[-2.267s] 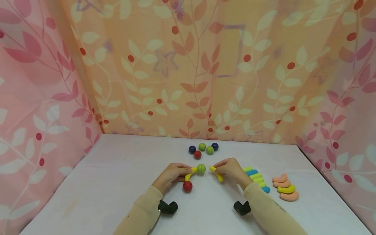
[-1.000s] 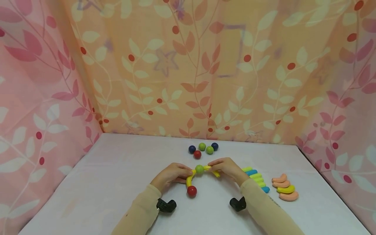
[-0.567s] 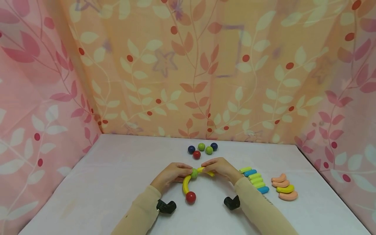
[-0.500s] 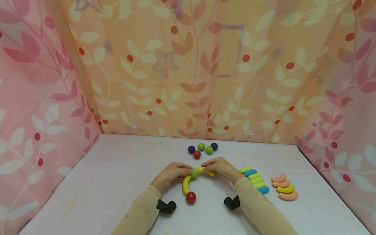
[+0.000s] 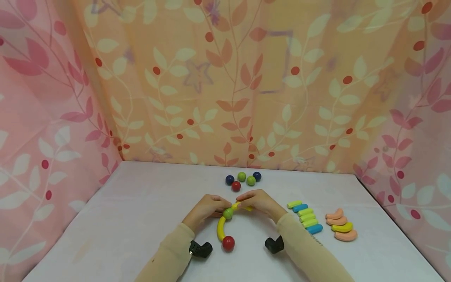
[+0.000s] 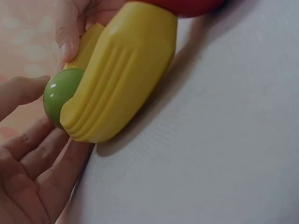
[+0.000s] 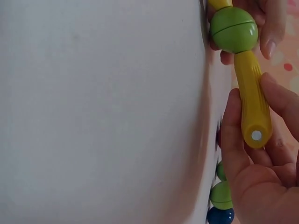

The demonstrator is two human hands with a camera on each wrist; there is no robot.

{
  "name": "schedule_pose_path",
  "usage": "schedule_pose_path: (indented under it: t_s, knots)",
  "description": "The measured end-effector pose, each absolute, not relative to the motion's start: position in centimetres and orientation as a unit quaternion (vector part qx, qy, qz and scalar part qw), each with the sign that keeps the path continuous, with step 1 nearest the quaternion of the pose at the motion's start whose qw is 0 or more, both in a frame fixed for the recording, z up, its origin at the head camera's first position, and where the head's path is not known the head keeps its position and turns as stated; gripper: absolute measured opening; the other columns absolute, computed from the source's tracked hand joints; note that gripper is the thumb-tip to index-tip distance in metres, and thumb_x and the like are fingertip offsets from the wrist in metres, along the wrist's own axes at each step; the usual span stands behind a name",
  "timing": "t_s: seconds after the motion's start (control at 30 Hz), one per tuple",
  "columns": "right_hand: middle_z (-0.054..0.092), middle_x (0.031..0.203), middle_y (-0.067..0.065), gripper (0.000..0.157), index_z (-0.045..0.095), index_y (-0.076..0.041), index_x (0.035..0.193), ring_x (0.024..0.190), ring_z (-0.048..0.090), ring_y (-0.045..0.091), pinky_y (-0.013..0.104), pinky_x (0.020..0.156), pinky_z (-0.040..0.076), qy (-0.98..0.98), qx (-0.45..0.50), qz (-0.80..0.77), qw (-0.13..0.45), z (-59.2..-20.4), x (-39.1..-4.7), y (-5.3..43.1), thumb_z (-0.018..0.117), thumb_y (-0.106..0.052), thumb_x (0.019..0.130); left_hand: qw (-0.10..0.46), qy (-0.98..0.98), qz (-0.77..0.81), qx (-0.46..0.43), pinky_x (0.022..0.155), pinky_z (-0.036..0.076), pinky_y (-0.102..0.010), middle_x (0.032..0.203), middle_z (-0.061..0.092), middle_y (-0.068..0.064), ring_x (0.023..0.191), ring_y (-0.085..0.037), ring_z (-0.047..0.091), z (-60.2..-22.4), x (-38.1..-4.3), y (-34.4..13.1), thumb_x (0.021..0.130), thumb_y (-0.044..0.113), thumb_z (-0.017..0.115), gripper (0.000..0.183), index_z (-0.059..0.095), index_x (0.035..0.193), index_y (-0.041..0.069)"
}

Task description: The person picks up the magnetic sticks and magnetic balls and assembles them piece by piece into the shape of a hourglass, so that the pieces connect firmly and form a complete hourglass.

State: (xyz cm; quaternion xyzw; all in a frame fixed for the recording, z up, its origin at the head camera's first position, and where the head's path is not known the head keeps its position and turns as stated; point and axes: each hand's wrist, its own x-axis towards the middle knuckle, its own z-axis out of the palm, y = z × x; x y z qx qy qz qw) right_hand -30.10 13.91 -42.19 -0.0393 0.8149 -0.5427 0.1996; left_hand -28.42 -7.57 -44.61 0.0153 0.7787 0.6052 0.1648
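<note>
In the head view, a chain of toy building pieces curves between the hands: a red ball [image 5: 228, 243], a curved yellow rod [image 5: 220, 228], a green ball [image 5: 228, 213] and a second yellow rod. My left hand [image 5: 208, 208] holds the green ball at its fingertips, its thumb and fingers on either side of it in the left wrist view. My right hand [image 5: 258, 203] pinches the second yellow rod [image 7: 252, 98] between thumb and fingers. That rod's near end meets the green ball, and its free end shows a small silvery disc in the right wrist view.
Behind the hands sit several loose balls: green [image 5: 251, 180], dark blue [image 5: 230, 180] and red [image 5: 236, 186]. To the right, short green and blue rods [image 5: 307, 217] lie in a row, beside peach and yellow curved pieces [image 5: 345, 235]. Patterned curtains [image 5: 232, 86] surround the white table [image 5: 116, 235].
My right hand has moved left, bringing its yellow rod against the green ball. The green ball and the chain have swung toward me and left, the red ball now nearer the front.
</note>
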Motion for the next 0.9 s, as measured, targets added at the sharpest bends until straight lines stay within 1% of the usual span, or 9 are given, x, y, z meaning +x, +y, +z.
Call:
schedule_pose_path:
  t_s: [0.17, 0.33, 0.5, 0.57, 0.63, 0.7, 0.8, 0.87, 0.9]
  knots:
    - [0.075, 0.107, 0.006, 0.026, 0.073, -0.004, 0.113, 0.090, 0.065, 0.014, 0.029, 0.091, 0.056, 0.815, -0.036, -0.545, 0.193, -42.1, -30.0, 13.5, 0.073, -0.013, 0.089, 0.164, 0.791, 0.588, 0.042, 0.073, 0.056, -0.027, 0.090, 0.073, 0.000, 0.082, -0.013, 0.063, -44.4, -28.3, -7.3, 0.087, 0.028, 0.075, 0.027, 0.076, 0.102, 0.005]
    - [0.075, 0.107, 0.004, 0.024, 0.075, -0.006, 0.112, 0.092, 0.064, 0.014, 0.029, 0.091, 0.055, 0.821, -0.037, -0.539, 0.186, -41.9, -29.8, 13.3, 0.073, -0.016, 0.089, 0.158, 0.813, 0.559, 0.032, 0.069, 0.053, -0.025, 0.090, 0.072, 0.000, 0.081, -0.014, 0.059, -44.2, -28.3, -6.9, 0.086, 0.028, 0.077, 0.025, 0.077, 0.100, 0.008]
    - [0.075, 0.106, 0.003, 0.027, 0.075, -0.008, 0.111, 0.095, 0.065, 0.015, 0.031, 0.091, 0.057, 0.829, 0.006, -0.541, 0.143, -41.9, -29.9, 13.4, 0.070, -0.027, 0.092, 0.155, 0.816, 0.557, 0.019, 0.068, 0.054, -0.024, 0.092, 0.071, -0.001, 0.081, -0.015, 0.059, -44.3, -28.4, -6.9, 0.085, 0.028, 0.078, 0.025, 0.077, 0.100, 0.008]
    - [0.075, 0.108, 0.005, 0.028, 0.074, -0.008, 0.113, 0.096, 0.068, 0.015, 0.032, 0.094, 0.057, 0.823, 0.032, -0.554, 0.121, -42.1, -30.3, 13.5, 0.070, -0.027, 0.093, 0.158, 0.812, 0.562, 0.017, 0.068, 0.054, -0.024, 0.092, 0.071, -0.002, 0.080, -0.014, 0.060, -44.4, -28.5, -7.1, 0.085, 0.028, 0.078, 0.025, 0.077, 0.100, 0.008]
    - [0.074, 0.113, 0.009, 0.029, 0.072, -0.005, 0.116, 0.099, 0.071, 0.018, 0.034, 0.096, 0.056, 0.809, 0.050, -0.577, 0.104, -42.4, -31.0, 13.6, 0.070, -0.023, 0.093, 0.162, 0.810, 0.563, 0.014, 0.069, 0.056, -0.025, 0.092, 0.071, -0.002, 0.080, -0.014, 0.061, -44.4, -28.6, -7.4, 0.085, 0.028, 0.078, 0.025, 0.076, 0.100, 0.008]
    - [0.073, 0.115, 0.012, 0.032, 0.071, -0.003, 0.118, 0.097, 0.072, 0.017, 0.033, 0.095, 0.056, 0.797, 0.059, -0.594, 0.091, -42.8, -31.7, 13.6, 0.071, -0.020, 0.092, 0.166, 0.811, 0.561, 0.010, 0.071, 0.057, -0.026, 0.093, 0.071, -0.003, 0.081, -0.015, 0.062, -44.4, -28.6, -7.7, 0.085, 0.028, 0.078, 0.025, 0.076, 0.100, 0.007]
    - [0.070, 0.121, 0.014, 0.036, 0.068, 0.000, 0.122, 0.092, 0.071, 0.016, 0.029, 0.090, 0.058, 0.788, 0.070, -0.606, 0.080, -43.1, -32.5, 13.3, 0.074, -0.016, 0.089, 0.172, 0.812, 0.557, 0.006, 0.072, 0.059, -0.028, 0.094, 0.071, -0.004, 0.081, -0.015, 0.062, -44.3, -28.7, -8.1, 0.085, 0.027, 0.077, 0.025, 0.076, 0.100, 0.007]
    - [0.068, 0.125, 0.014, 0.040, 0.068, -0.002, 0.122, 0.091, 0.069, 0.014, 0.028, 0.090, 0.058, 0.787, 0.084, -0.606, 0.080, -43.1, -32.9, 13.0, 0.077, -0.017, 0.087, 0.174, 0.809, 0.561, 0.005, 0.072, 0.059, -0.028, 0.094, 0.071, -0.005, 0.081, -0.015, 0.062, -44.3, -28.7, -8.3, 0.085, 0.026, 0.077, 0.025, 0.076, 0.099, 0.005]
    - [0.066, 0.128, 0.014, 0.041, 0.068, -0.003, 0.124, 0.095, 0.069, 0.015, 0.029, 0.091, 0.057, 0.786, 0.088, -0.607, 0.081, -43.1, -33.0, 12.8, 0.078, -0.017, 0.086, 0.175, 0.807, 0.564, 0.006, 0.071, 0.059, -0.028, 0.094, 0.070, -0.005, 0.080, -0.015, 0.062, -44.2, -28.7, -8.4, 0.085, 0.025, 0.077, 0.025, 0.075, 0.099, 0.005]
